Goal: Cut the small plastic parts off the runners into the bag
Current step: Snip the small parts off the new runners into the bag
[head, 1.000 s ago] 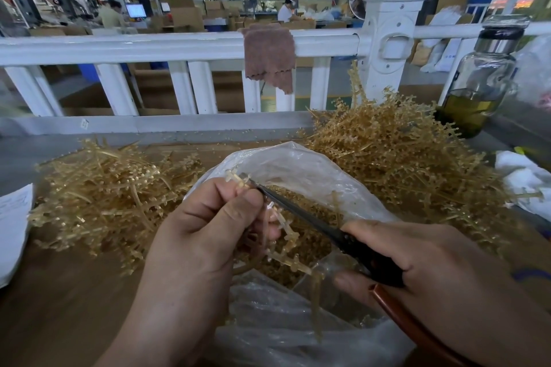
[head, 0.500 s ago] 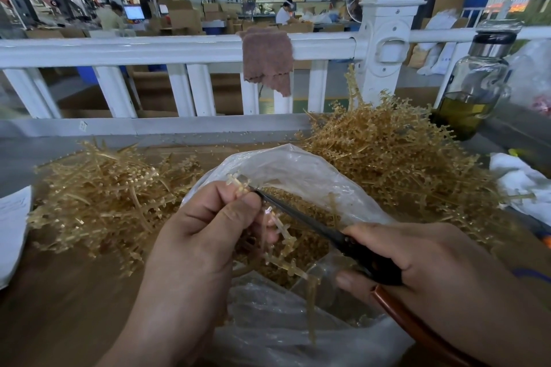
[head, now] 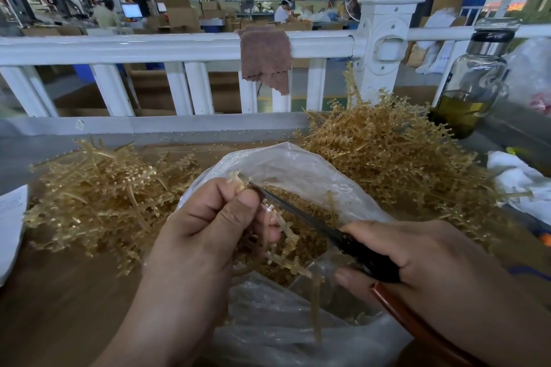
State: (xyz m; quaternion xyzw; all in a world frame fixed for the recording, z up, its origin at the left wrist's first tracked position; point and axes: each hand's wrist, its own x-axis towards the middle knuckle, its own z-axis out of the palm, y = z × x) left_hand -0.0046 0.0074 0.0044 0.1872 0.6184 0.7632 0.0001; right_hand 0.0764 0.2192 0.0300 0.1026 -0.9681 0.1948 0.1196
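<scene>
Head view: the left hand [head: 205, 226] pinches a runner [head: 286, 247] above the open bag [head: 298, 170], which holds cut parts [head: 301, 235]. The right hand [head: 432, 265] grips scissors [head: 316, 226], their tips at the runner's top by the left thumb. Runner piles [head: 387, 152] flank the bag.

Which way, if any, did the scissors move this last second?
No. The scissors tip stays against the runner pinched in the left hand, same spot under the bag rim.

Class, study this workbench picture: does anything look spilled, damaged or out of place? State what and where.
Tiny amber bits lie scattered on the grey ledge behind the bag, not in it. The brown cloth on the railing hangs ragged-edged.
</scene>
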